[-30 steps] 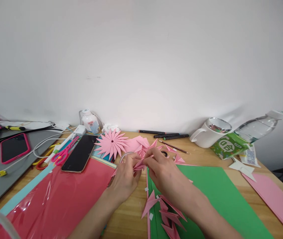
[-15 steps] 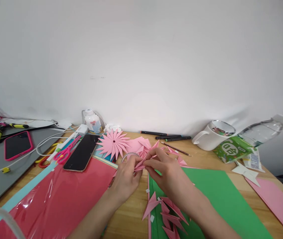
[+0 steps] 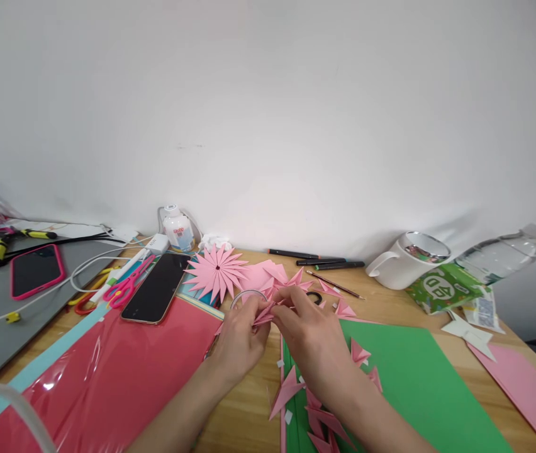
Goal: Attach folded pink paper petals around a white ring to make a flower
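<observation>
Between the fingertips of my two hands is a folded pink paper piece (image 3: 263, 316). My left hand (image 3: 240, 333) pinches it from the left, thumb and forefinger closed. From the right, my right hand (image 3: 312, 327) closes its fingers on the same piece, partly covering it. Just behind them lie more folded pink pieces and a roll of clear tape (image 3: 248, 293). A pink paper pinwheel-like star (image 3: 217, 268) rests behind and left of my hands. Below my right wrist, several pointed pink pieces (image 3: 287, 393) lie on green paper (image 3: 419, 371).
Red paper in a clear sleeve (image 3: 121, 377), a black phone (image 3: 157, 288) and pink scissors (image 3: 126, 286) lie left. Black markers (image 3: 329, 262) and a pencil (image 3: 336, 284) lie at the back. Right stand a white mug (image 3: 402, 261) and a green packet (image 3: 442, 286); a clear bottle (image 3: 504, 255) leans there.
My right hand has shifted slightly left and turned over the piece, uncovering a black ring and pink pieces beside it. My left hand stays nearly still. The view has shifted slightly.
</observation>
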`<state>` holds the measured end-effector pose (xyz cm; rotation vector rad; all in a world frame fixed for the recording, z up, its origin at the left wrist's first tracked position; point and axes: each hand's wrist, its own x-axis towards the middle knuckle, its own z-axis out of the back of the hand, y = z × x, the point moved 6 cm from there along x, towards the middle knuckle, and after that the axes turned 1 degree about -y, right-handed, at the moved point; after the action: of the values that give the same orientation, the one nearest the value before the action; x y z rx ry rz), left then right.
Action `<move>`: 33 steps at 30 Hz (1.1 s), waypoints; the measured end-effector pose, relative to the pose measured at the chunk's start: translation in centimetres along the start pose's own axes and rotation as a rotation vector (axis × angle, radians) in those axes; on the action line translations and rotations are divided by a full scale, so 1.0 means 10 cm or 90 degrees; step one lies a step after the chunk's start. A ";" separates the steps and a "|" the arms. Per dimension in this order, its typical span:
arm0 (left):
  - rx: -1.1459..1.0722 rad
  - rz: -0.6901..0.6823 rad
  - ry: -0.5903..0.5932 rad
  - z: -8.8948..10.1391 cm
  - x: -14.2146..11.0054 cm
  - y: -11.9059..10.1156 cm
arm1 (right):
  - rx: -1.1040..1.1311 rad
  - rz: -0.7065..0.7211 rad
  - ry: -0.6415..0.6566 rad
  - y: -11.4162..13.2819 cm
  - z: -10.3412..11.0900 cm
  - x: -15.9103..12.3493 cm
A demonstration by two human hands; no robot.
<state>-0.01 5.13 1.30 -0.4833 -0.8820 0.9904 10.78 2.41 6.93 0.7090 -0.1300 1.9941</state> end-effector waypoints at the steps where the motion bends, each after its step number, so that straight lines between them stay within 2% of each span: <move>1: -0.025 0.021 -0.003 0.00 0.01 0.01 | -0.007 0.004 -0.011 0.00 -0.01 0.01; 8: -0.242 0.151 -0.021 -0.09 0.02 0.13 | 0.039 0.033 -0.013 -0.10 -0.14 0.03; 13: -0.334 0.180 -0.041 -0.11 0.03 0.15 | 0.047 0.055 -0.058 -0.10 -0.15 0.02; 17: -0.332 0.187 -0.049 -0.07 0.05 0.11 | 0.110 0.059 -0.095 -0.16 -0.15 0.02; 21: -0.240 0.181 -0.057 -0.09 0.02 0.15 | 0.238 0.027 -0.030 -0.31 -0.21 0.06; 24: -0.195 0.169 -0.050 -0.13 -0.01 0.18 | 0.251 0.019 -0.003 -0.34 -0.22 0.07; 28: -0.189 0.159 -0.053 -0.11 -0.02 0.19 | 0.205 0.032 -0.028 -0.28 -0.19 0.05; 33: -0.215 0.140 -0.059 -0.04 -0.01 0.16 | 0.213 0.075 -0.110 -0.22 -0.14 0.01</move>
<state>-0.49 5.85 -0.10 -0.8403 -1.1046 1.0742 11.97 4.12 5.41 1.1106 0.0628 2.0884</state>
